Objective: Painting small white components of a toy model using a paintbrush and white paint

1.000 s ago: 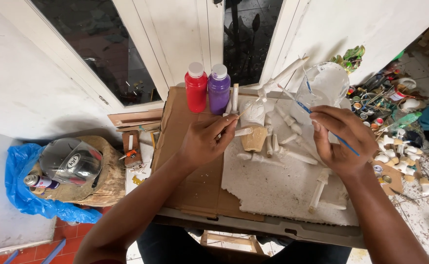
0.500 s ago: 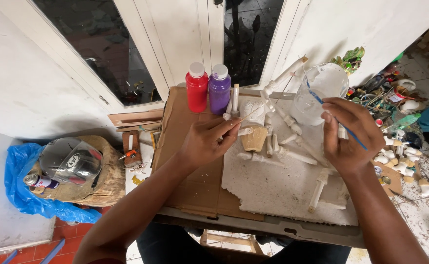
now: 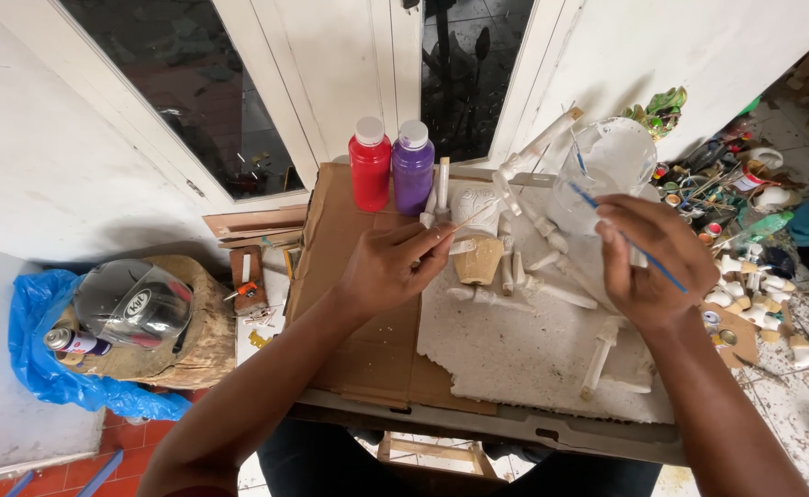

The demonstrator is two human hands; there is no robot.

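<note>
Pinching a thin white stick (image 3: 464, 219) between thumb and fingertips, the left hand (image 3: 390, 267) is closing on its lower end, and the stick is pointing up and to the right, toward a small tan cup-shaped piece (image 3: 478, 260). The right hand (image 3: 648, 262) is closing around a thin blue paintbrush (image 3: 625, 241); the brush is crossing the fingers at a slant, and its upper end is lying against a clear plastic jar (image 3: 607, 166). I cannot tell if the brush tip is touching the jar or only passing in front of it.

Both hands are hovering over a rough white foam board (image 3: 515, 350), which is lying on a sheet of brown cardboard (image 3: 340, 230). Several white painted sticks (image 3: 561, 294) are lying on the foam between the two hands. Behind the left hand, a red bottle (image 3: 369, 166) and a purple bottle (image 3: 413, 167), both with white caps, are standing side by side and touching at the back edge of the cardboard.

Well apart on the left, a helmet (image 3: 133, 302) is resting on a blue plastic bag (image 3: 45, 368). On the right, small paint pots (image 3: 727, 212) are crowding the floor.
</note>
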